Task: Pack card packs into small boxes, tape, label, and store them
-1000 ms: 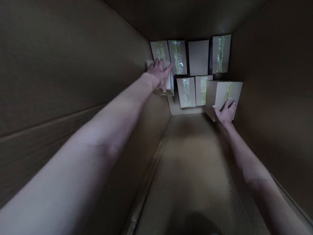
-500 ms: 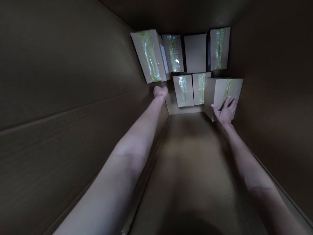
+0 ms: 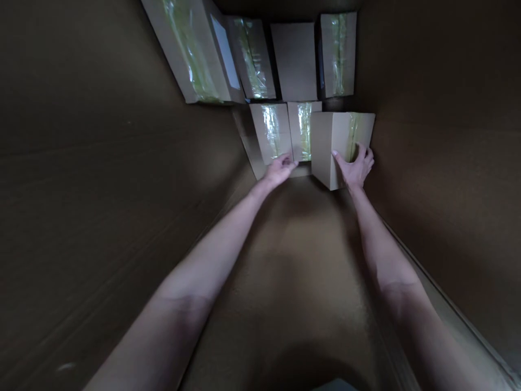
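My right hand [image 3: 356,167] is on the front of a taped cardboard box [image 3: 342,127] at the right. Its thumb lies near the face's left edge, and the fingers bend near the right edge. This box stands at an angle, nearer to me than its neighbours. My left hand [image 3: 280,168] is open and holds nothing visible. It is low in front of two lower boxes, a left one [image 3: 260,130] and a middle one [image 3: 296,130], both with shiny yellowish tape. Whether its fingertips touch them I cannot tell.
Several more boxes form an upper row: a large taped one [image 3: 173,49] by the left wall, a taped one [image 3: 264,65], a plain one [image 3: 295,62] and a taped one [image 3: 348,60]. Brown cardboard walls [image 3: 81,179] enclose both sides, above a brown floor [image 3: 301,260].
My left hand has gone from beneath the upper left box rightward to the lower boxes, and its fingers have opened. My right hand's fingers have bent more on its box. The view has shifted.
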`<state>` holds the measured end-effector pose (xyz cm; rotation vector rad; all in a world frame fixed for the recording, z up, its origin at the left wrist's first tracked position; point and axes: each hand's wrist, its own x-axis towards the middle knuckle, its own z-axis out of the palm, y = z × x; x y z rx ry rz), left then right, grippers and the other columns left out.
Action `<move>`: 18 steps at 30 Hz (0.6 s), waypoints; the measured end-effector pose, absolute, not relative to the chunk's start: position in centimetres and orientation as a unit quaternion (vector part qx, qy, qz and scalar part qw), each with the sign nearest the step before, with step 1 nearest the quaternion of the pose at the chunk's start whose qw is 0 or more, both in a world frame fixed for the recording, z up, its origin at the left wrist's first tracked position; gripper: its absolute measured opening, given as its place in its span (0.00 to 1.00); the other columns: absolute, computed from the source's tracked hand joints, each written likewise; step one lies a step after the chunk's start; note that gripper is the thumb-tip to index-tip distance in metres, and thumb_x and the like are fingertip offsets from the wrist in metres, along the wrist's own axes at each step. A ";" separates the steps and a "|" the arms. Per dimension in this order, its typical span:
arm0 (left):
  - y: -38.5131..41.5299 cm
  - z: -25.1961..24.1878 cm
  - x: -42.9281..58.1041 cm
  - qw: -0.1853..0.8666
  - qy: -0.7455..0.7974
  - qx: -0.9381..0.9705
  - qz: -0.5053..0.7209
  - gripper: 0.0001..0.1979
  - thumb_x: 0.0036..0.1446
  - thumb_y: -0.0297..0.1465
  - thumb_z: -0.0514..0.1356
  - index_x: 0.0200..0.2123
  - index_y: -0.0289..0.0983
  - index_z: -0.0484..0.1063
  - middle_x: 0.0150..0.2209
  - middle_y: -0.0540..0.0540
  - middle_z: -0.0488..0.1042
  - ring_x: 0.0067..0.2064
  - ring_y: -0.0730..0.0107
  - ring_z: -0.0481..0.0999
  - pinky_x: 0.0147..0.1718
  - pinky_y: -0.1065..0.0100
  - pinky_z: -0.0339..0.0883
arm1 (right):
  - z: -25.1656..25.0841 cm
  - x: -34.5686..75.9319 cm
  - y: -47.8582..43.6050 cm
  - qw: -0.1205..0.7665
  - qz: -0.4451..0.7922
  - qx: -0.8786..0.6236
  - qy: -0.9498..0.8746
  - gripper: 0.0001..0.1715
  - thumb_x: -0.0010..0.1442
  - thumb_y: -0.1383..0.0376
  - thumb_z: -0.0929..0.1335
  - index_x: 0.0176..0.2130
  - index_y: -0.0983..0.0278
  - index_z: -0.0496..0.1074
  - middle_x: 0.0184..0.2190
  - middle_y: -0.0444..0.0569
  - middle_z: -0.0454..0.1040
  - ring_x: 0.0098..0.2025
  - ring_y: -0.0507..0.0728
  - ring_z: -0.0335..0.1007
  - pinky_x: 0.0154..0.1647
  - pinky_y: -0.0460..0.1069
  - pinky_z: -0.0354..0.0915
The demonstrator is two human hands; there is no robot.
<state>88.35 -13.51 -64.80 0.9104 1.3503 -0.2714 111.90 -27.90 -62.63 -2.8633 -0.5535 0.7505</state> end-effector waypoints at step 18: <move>-20.1 -64.3 98.8 0.644 0.575 0.499 -0.076 0.46 0.77 0.50 0.68 0.87 0.41 0.56 0.82 0.33 0.68 0.84 0.40 0.66 0.83 0.47 0.61 | -63.6 113.9 -25.6 0.131 0.271 -0.945 -0.129 0.41 0.77 0.38 0.66 0.74 0.59 0.68 0.74 0.68 0.70 0.82 0.78 0.63 0.78 0.81 0.65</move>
